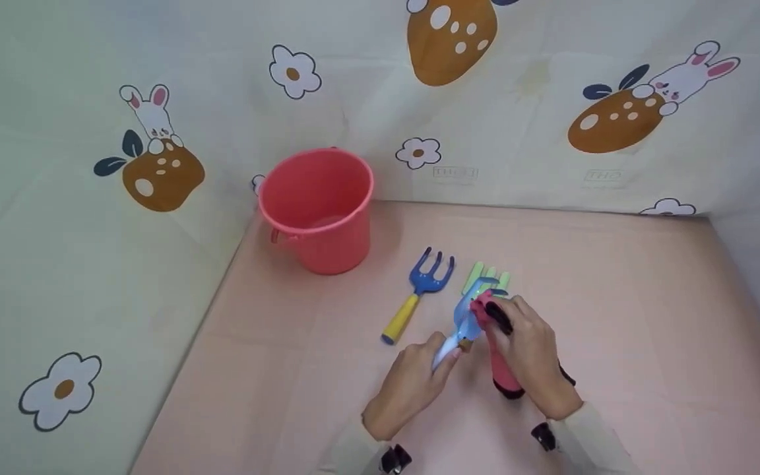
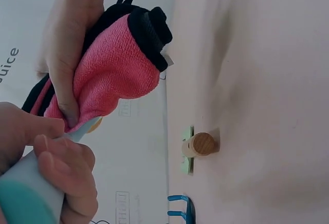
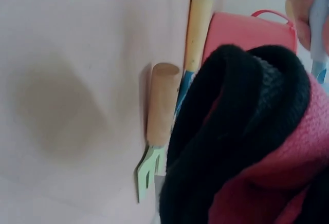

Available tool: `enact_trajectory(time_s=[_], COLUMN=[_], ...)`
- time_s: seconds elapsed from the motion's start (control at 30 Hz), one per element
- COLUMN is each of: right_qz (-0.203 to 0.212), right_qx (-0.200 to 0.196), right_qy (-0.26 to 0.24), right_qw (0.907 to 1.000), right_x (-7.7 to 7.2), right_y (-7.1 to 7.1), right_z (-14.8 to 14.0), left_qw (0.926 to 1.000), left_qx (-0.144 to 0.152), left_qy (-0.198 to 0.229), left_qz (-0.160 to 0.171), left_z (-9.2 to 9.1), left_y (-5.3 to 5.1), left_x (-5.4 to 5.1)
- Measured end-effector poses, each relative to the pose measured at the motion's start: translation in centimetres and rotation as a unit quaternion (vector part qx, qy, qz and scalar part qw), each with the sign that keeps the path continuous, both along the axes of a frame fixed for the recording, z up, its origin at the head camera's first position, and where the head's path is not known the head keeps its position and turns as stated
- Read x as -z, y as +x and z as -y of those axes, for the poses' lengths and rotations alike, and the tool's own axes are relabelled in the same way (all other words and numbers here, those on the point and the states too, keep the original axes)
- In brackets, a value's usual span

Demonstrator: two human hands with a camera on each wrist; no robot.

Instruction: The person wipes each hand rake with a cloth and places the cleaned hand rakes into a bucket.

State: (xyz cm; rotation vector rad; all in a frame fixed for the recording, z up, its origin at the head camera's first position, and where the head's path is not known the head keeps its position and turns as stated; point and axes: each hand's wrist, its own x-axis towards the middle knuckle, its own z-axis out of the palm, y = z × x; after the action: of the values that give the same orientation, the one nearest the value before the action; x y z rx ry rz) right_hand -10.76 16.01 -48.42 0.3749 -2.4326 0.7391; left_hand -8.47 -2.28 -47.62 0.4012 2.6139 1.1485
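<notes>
My left hand (image 1: 410,376) grips the pale handle of a light blue toy garden rake (image 1: 466,313), its pronged head pointing away from me. Against that head, my right hand (image 1: 532,343) holds a pink cloth (image 2: 115,62) with black edging, bunched in the fingers. One end of the cloth hangs below the right hand. In the left wrist view, the right thumb presses the cloth close to where the handle meets the head. The cloth and fingers cover part of the rake's head.
A blue garden fork (image 1: 427,280) with a yellow handle lies left of the hands. Beyond them lies a green fork (image 3: 149,170) with a wooden handle (image 3: 163,103). A red bucket (image 1: 334,247) stands at the back left, near the patterned wall cloth (image 1: 353,112).
</notes>
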Motion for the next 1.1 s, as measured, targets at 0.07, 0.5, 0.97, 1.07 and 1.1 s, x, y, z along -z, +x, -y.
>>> enact_trajectory(time_s=[0.07,0.5,0.97,1.07,1.1], right_qz=[-0.01,-0.075,-0.117,-0.123,-0.125], right_qx=[0.011,0.054,0.069,0.103,0.118], right_qy=[0.019,0.108,0.035,-0.009,-0.023], right_qw=[0.9997,0.9898,0.9901,0.9869,0.9848], right_x=[0.1,1.3,0.2,-0.6,-0.9], right_y=[-0.2,-0.9,-0.6,-0.3,-0.3], right_z=[0.0,0.4,-0.4,-1.5,-2.0], left_qw=[1.0,0.9996,0.9976,0.9982,0.9983], left_qx=[-0.002,-0.01,-0.019,-0.014,-0.016], left_qy=[-0.004,0.006,-0.002,0.004,0.003], left_qz=[0.001,0.026,0.067,0.059,0.057], left_z=[0.0,-0.1,-0.7,-0.7,-0.5], left_y=[0.1,0.9,0.6,0.5,0.5], left_x=[0.0,0.2,-0.9,-1.0,-0.9])
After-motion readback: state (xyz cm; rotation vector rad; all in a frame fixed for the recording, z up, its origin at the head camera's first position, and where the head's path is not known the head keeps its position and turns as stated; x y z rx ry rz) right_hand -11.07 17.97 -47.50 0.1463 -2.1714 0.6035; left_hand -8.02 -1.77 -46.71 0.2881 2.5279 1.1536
